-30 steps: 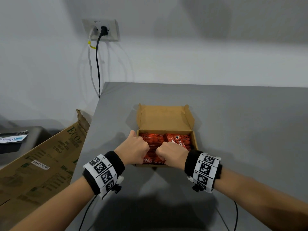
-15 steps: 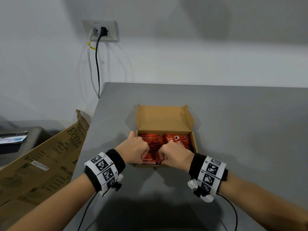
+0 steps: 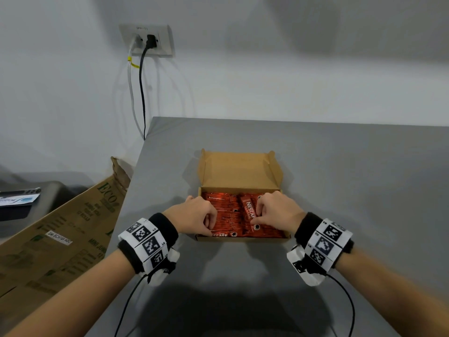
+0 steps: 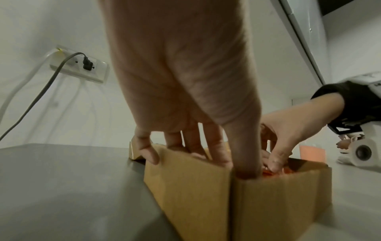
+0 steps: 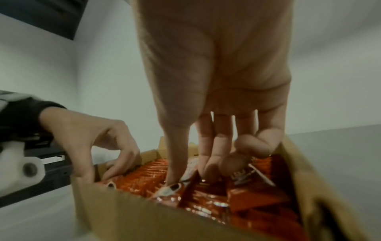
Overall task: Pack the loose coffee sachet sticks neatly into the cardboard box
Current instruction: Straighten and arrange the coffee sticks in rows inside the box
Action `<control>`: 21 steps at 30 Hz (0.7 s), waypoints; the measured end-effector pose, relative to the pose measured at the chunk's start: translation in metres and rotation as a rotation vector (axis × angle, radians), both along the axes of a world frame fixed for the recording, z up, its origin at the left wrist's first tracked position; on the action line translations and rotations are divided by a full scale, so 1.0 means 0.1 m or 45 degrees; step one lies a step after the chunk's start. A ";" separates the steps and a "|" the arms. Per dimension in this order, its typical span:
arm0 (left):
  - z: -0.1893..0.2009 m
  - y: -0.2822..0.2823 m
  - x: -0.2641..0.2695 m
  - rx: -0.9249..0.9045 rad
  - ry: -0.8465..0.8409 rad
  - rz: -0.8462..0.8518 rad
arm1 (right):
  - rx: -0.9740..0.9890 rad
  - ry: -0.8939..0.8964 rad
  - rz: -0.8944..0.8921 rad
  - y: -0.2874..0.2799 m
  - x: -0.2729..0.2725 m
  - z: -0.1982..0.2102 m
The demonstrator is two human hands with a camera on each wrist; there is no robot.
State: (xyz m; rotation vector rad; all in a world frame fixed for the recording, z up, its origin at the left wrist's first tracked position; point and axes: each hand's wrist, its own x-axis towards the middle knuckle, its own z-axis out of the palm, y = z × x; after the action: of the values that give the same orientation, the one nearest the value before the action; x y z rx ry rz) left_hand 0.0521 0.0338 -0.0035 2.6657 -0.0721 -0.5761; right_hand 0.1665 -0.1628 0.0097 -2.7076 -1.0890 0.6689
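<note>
Plain indoor workspace, most likely an office or back room rather than a kitchen or workshop. A bare grey worktop [image 3: 340, 190] stands against unadorned white walls [image 3: 267, 69]. A wall socket [image 3: 147, 40] carries a black plug with its cable [image 3: 142, 93] and a white cable hanging down beside the worktop. A large printed carton [image 3: 56, 239], flattened or leaning, stands to the left, with a dark surface behind it bearing a card [image 3: 18, 200]. The wrist views add a dark panel high on the wall [image 5: 41, 14].
</note>
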 end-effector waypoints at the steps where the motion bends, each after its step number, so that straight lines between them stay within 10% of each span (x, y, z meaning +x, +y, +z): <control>1: -0.02 0.00 -0.01 -0.039 -0.017 0.016 | -0.015 0.000 -0.006 0.01 0.00 0.00; 21: 0.05 0.05 -0.07 -0.261 -0.086 0.121 | 0.550 0.489 -0.049 0.19 -0.25 0.17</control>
State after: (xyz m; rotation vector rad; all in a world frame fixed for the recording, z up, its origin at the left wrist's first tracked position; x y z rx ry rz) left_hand 0.0452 0.0384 0.0011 2.4743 -0.0219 -0.4238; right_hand 0.1418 -0.1441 0.0263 -2.1216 -0.9492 0.7969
